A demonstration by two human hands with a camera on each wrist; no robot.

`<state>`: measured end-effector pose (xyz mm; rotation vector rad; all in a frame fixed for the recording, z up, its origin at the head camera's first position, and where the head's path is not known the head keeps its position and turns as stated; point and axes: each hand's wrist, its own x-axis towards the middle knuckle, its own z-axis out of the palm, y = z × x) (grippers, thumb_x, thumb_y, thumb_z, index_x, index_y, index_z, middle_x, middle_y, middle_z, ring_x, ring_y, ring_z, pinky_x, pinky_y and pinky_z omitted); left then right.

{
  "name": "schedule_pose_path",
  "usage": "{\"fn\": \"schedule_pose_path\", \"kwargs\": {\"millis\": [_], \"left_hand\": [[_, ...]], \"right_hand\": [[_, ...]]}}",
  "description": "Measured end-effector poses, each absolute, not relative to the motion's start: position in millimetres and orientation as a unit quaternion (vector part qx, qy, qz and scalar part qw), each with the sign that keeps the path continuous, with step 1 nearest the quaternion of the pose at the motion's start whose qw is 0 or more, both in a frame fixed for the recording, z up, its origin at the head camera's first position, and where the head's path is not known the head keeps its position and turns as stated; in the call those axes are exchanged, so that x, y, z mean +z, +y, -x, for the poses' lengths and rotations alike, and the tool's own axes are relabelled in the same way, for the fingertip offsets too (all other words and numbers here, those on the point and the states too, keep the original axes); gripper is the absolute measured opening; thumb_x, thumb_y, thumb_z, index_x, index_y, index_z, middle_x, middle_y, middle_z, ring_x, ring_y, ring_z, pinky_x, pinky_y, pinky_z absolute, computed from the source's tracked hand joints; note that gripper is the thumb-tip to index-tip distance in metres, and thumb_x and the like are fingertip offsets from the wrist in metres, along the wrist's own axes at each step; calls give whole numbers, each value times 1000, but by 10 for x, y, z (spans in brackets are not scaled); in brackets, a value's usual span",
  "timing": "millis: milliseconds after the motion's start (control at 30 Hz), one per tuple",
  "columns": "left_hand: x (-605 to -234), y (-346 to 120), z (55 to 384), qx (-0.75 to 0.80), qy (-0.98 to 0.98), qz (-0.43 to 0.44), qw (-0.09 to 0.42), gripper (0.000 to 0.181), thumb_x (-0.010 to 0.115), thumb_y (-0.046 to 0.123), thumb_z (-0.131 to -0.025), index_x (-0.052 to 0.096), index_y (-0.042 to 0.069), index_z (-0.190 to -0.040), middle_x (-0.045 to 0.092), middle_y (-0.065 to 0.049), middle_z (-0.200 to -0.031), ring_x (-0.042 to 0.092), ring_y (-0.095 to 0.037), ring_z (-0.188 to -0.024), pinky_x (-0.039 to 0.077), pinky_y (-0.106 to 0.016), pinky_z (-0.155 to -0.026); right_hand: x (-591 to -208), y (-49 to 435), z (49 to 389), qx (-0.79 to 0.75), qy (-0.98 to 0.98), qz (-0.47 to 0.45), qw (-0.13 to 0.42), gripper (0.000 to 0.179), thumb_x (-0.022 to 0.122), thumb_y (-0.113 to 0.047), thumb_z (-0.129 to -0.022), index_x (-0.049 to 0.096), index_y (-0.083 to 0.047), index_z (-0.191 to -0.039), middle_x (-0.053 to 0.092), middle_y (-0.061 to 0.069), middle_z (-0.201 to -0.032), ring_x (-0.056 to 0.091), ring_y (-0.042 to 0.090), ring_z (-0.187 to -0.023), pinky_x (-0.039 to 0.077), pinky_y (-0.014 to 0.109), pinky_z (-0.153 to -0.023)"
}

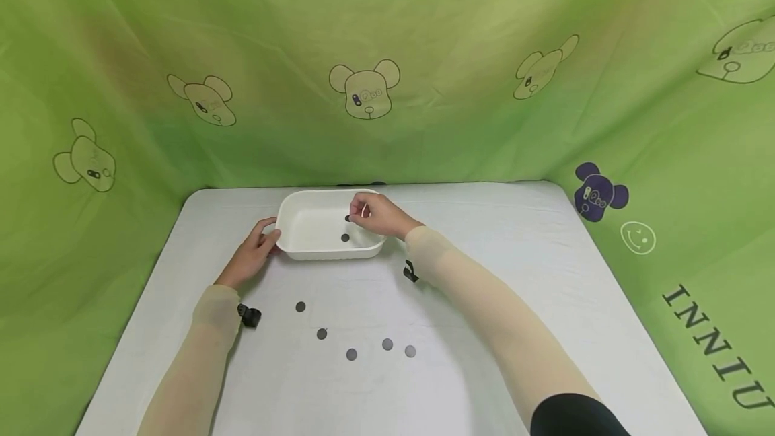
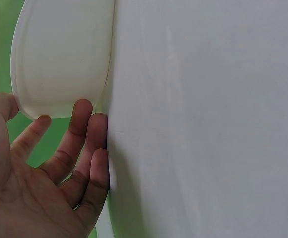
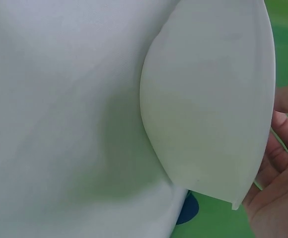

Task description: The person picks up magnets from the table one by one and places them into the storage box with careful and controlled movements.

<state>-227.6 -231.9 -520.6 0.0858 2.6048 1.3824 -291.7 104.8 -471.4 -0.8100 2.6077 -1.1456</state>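
Observation:
A white rectangular plastic tray (image 1: 329,256) stands at the back of the table. My left hand (image 1: 251,256) holds its left end; in the left wrist view the fingertips (image 2: 82,110) touch the end wall, with the thumb at the rim. Over the tray's right part, my right hand (image 1: 378,214) has its thumb and fingers drawn together at a small dark disc (image 1: 348,219). A second dark disc (image 1: 345,237) lies inside on the tray floor. In the right wrist view the tray's wall (image 3: 208,99) hides the right fingertips.
Several dark and grey discs lie spread on the white-covered table in front of the tray, among them one at left (image 1: 300,306) and a lighter one at right (image 1: 410,351). A green printed cloth (image 1: 460,126) hangs behind and at both sides.

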Motion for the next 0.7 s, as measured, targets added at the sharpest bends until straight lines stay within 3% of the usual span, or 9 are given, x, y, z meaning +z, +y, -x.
{"fn": "schedule_pose_path", "kwargs": {"millis": [700], "left_hand": [[-5155,-2308,2251,457,883,-22,100,55,43,44,-117,34,19,-166,70,-24,-121,65,-39,-115,42,-61,-111]], "right_hand": [[-4810,889,2915,-273,928,245,71,6,70,-15,-103,65,-14,-99,68,-1,-96,59,14,-81,50,32,-75]]}}
